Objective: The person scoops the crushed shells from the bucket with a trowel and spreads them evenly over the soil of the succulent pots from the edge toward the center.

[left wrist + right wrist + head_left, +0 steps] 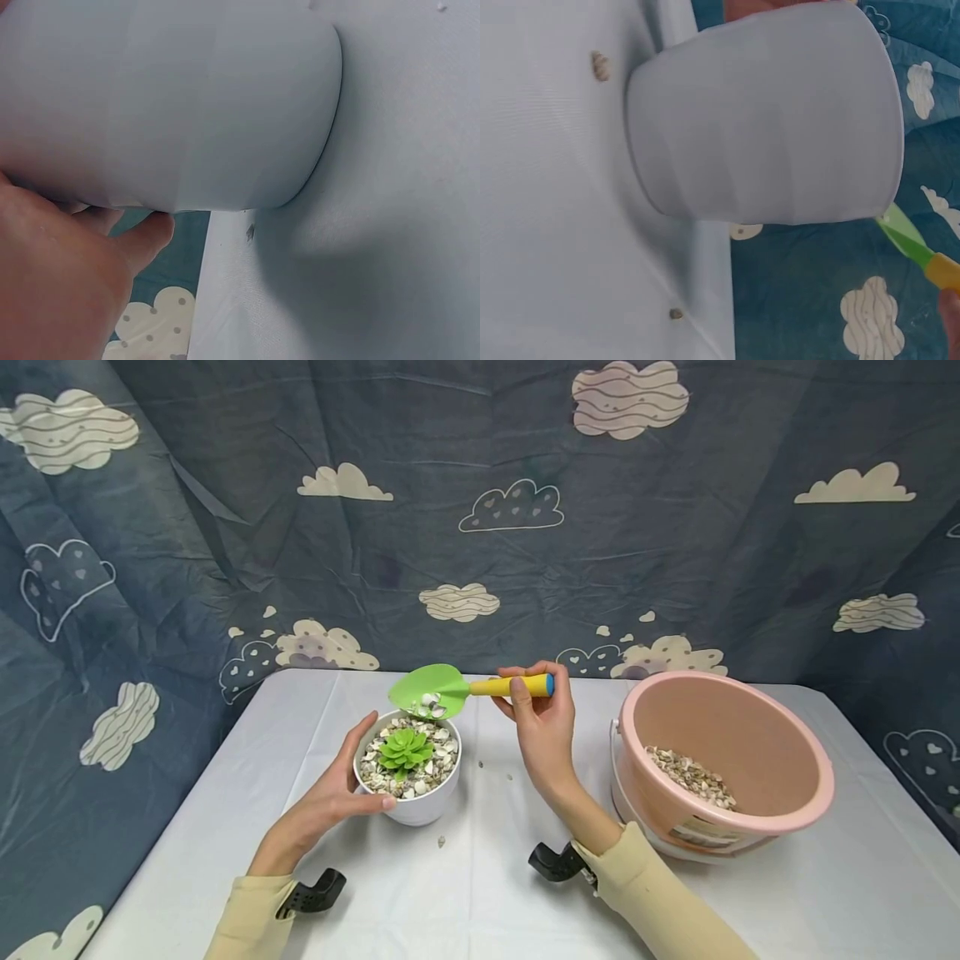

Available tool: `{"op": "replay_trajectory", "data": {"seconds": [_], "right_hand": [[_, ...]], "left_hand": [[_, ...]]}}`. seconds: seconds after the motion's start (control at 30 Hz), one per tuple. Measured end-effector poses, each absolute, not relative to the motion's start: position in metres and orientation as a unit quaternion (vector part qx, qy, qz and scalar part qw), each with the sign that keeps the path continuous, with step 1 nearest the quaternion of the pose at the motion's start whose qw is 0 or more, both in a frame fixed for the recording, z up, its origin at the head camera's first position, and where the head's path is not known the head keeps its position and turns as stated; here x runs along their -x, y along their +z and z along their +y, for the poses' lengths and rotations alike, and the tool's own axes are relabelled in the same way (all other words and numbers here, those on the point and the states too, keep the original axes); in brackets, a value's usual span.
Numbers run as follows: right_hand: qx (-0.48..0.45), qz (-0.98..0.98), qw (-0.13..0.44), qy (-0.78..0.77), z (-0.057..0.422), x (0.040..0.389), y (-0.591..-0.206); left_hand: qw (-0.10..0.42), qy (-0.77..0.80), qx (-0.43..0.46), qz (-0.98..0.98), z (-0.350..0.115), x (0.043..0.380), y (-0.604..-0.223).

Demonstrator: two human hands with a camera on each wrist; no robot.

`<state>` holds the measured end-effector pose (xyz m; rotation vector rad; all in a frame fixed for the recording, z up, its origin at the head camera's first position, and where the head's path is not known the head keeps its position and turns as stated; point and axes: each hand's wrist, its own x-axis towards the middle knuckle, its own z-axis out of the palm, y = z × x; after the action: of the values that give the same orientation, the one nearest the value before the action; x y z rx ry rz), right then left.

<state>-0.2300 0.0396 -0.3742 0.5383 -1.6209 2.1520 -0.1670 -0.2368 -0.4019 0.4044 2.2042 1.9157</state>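
A white flowerpot (422, 812) stands on the table, filled with small shells and pebbles around a green succulent (405, 750). My left hand (322, 806) grips the pot from the left, thumb along its near side and fingers at its far left. In my right hand (543, 739) is the yellow handle of a small garden trowel (429, 683), pinched between thumb and fingers. The trowel's green blade lies over the pot's far rim, with a few white shells (431, 700) on its lower part. Both wrist views show the pot's plain side; the right one also catches the trowel (904, 231).
A pink bucket (821, 785) with shells and pebbles (690, 777) inside stands on the right of the white-covered table (495, 893). A few stray shells (441, 842) lie near the pot. Dark blue cloth (420, 552) with cloud prints hangs behind and at the sides.
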Motion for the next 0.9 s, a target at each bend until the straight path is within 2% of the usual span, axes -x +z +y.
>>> {"op": "replay_trajectory", "data": {"seconds": [0.47,0.63,0.9], "right_hand": [[-0.234,-0.565,0.217,0.761,0.043,0.223,-0.378],[-0.173,-0.548,0.199,0.794,0.044,0.222,-0.374],[-0.07,-0.485,0.126,0.862,0.046,0.213,-0.361]], "left_hand": [[0.094,0.649,-0.133,0.743,-0.236,0.167,-0.402],[0.094,0.646,-0.134,0.745,-0.236,0.168,-0.402],[0.096,0.644,-0.138,0.746,-0.237,0.168,-0.401]]}}
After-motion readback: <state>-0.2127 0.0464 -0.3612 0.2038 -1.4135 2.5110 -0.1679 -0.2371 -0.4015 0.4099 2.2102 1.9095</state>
